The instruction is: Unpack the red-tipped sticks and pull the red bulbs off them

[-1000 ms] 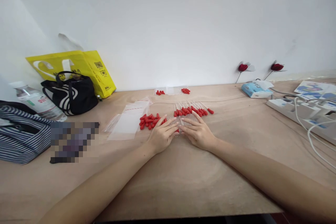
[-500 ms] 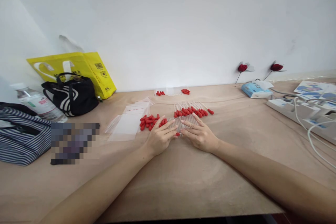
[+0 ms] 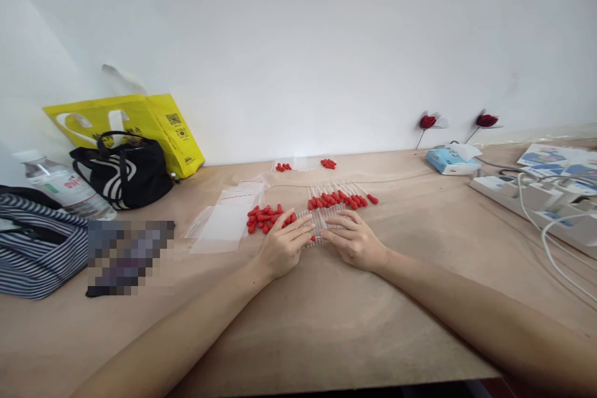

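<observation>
My left hand (image 3: pixel 283 245) and my right hand (image 3: pixel 353 240) lie flat on the wooden table (image 3: pixel 326 323), fingers stretched out and facing each other. Between and under the fingertips is a row of clear thin tubes (image 3: pixel 321 221) lying side by side. Just beyond them sits a row of tubes with red caps (image 3: pixel 339 198). A loose pile of red caps (image 3: pixel 265 216) lies next to my left hand's fingers. Clear zip bags (image 3: pixel 226 219) are spread to the left of that pile.
Two small groups of red caps (image 3: pixel 329 163) lie near the wall. At the left stand a yellow bag (image 3: pixel 140 121), a black bag (image 3: pixel 124 171), a water bottle (image 3: pixel 56 186) and a striped bag (image 3: pixel 37 249). A tissue pack (image 3: pixel 450 160), a power strip (image 3: pixel 536 202) with cables and papers sit at the right.
Both hands have slid slightly toward me along the clear tubes, staying flat. The camera view shifted a little.
</observation>
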The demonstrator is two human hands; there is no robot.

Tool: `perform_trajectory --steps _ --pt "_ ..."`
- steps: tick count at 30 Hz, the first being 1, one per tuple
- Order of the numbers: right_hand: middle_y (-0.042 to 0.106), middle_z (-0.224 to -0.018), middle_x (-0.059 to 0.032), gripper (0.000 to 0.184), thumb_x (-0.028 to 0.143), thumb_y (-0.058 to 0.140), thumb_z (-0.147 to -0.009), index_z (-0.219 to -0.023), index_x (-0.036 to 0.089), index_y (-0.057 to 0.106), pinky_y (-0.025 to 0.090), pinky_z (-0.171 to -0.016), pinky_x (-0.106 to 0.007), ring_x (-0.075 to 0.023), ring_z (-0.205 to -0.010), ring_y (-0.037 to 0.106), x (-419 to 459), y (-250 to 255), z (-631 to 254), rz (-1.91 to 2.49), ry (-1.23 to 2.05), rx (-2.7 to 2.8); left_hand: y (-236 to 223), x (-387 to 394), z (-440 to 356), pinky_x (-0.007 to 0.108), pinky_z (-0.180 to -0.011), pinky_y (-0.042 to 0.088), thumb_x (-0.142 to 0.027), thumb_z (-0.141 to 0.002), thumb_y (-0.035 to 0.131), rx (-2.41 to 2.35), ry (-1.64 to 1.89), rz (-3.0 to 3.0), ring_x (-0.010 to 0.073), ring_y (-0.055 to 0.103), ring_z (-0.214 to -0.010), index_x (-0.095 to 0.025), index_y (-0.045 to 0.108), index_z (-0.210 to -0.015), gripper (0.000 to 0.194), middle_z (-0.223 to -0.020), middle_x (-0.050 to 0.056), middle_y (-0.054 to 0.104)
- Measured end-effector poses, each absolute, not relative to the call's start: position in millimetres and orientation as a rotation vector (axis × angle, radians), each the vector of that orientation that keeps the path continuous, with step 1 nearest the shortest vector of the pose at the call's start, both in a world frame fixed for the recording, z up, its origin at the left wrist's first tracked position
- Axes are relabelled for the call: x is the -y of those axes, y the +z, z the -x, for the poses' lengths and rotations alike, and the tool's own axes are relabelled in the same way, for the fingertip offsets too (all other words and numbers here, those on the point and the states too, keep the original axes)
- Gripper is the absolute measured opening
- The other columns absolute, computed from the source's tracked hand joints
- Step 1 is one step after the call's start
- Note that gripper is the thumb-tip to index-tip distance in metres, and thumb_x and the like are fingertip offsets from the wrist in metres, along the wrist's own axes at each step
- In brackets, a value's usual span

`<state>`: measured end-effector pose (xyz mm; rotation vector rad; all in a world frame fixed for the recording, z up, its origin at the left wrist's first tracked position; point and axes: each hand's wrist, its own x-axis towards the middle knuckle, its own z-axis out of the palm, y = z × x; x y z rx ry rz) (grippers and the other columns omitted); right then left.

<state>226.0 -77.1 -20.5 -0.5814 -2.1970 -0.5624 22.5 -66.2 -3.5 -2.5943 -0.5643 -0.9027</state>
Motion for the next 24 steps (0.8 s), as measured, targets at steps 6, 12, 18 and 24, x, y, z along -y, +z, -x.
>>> perform_trajectory --steps 6,12,18,24 --pt "0.058 -0.064 -0.0029 0.02 0.015 0.044 -0.082 -0.095 0.014 0.059 0.04 -0.057 -0.028 -0.0126 -0.058 0.049 71.3 -26.3 -235.8 0.78 -0.513 2.133 -5.3 64.9 -15.5 0.038 -0.086 0.042 -0.01 -0.081 0.045 0.659 -1.032 2.523 0.0179 0.058 -0.095 -0.018 0.059 -0.088 0.017 -0.096 0.003 0.066" --pt "0.05 -0.079 -0.0071 0.033 0.011 0.037 -0.08 -0.111 0.012 0.052 0.045 -0.06 -0.025 -0.0142 -0.068 0.05 59.1 -33.4 -235.7 1.113 -0.211 2.042 8.6 48.0 0.2 0.027 -0.071 0.048 -0.022 -0.082 0.045 1.233 -1.294 2.366 0.0144 0.056 -0.078 -0.016 0.061 -0.091 0.02 -0.088 0.007 0.055" --pt "0.052 -0.083 -0.0086 0.035 0.004 0.036 -0.074 -0.104 0.012 0.053 0.046 -0.069 -0.029 -0.0173 -0.076 0.052 48.5 -34.9 -229.0 1.175 -0.141 2.034 32.0 3.4 28.0 0.028 -0.072 0.044 -0.023 -0.075 0.047 2.026 -0.773 2.291 0.0163 0.057 -0.075 -0.017 0.058 -0.101 0.029 -0.083 0.004 0.059" --pt "0.053 -0.083 -0.0093 0.024 0.002 0.036 -0.072 -0.085 0.013 0.053 0.046 -0.068 -0.029 -0.0176 -0.077 0.052 45.4 -34.6 -225.4 1.214 -0.089 2.014 35.1 -20.1 29.4 0.027 -0.065 0.042 -0.036 -0.065 0.057 2.187 -0.497 2.321 0.0192 0.059 -0.077 -0.021 0.06 -0.081 0.022 -0.079 0.0 0.066"
